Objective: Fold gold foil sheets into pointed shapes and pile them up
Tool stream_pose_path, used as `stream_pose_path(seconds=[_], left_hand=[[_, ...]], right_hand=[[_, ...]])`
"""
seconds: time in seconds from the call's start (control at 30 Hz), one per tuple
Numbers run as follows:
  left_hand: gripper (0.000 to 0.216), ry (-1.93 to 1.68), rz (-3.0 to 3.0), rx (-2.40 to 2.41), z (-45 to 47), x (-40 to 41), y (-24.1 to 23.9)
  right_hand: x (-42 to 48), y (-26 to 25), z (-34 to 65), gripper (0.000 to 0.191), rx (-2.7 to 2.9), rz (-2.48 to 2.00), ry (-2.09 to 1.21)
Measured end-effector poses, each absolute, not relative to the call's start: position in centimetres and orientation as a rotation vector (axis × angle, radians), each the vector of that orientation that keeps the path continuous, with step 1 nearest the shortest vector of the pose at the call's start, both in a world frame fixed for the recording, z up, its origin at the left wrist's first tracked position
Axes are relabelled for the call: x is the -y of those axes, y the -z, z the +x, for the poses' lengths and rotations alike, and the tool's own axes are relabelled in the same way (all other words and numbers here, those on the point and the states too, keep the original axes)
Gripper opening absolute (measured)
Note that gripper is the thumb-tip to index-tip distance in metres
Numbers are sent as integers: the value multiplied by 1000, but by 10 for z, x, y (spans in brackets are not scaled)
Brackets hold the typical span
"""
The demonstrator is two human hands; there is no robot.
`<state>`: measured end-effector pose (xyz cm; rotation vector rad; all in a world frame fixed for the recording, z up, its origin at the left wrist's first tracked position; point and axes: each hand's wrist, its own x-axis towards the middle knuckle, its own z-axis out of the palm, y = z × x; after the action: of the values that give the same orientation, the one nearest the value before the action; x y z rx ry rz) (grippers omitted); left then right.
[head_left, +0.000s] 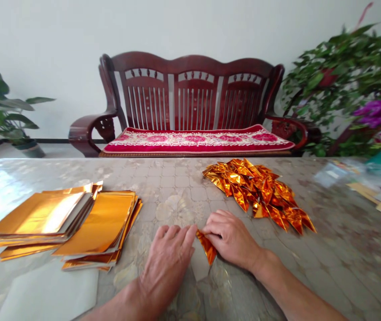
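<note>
A partly folded piece of gold foil paper [207, 250] lies on the table in front of me, its orange side showing as a narrow wedge with a pale part beside it. My right hand [232, 238] pinches its right edge, fingers curled and closed. From the other side, my left hand [172, 252] bends over the paper's upper left, its index fingertip against the top; the thumb is largely hidden. Beyond the right hand is a heap of folded gold foil pieces [255, 189], pointed in shape. Flat gold foil sheets [101, 223] are stacked to the left.
A second stack of foil sheets [39, 214] adjoins the first, and a pale sheet [53, 290] lies nearer me. Plastic packaging [333, 174] is at the table's right. Past the table [177, 174] stand a wooden bench [195, 98] and potted plants [327, 84].
</note>
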<state>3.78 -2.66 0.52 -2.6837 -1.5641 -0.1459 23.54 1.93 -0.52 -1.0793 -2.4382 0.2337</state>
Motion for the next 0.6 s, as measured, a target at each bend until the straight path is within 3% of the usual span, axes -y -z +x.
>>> stream_pose_path(seconds=[0.2, 0.6], left_hand=[[43, 195, -2715, 1637, 36, 23, -7], [28, 168, -2732, 1691, 36, 21, -12]], right_hand=[[-17, 8, 232, 16, 2377, -1145, -277], [-13, 10, 228, 14, 2367, -1191, -244]])
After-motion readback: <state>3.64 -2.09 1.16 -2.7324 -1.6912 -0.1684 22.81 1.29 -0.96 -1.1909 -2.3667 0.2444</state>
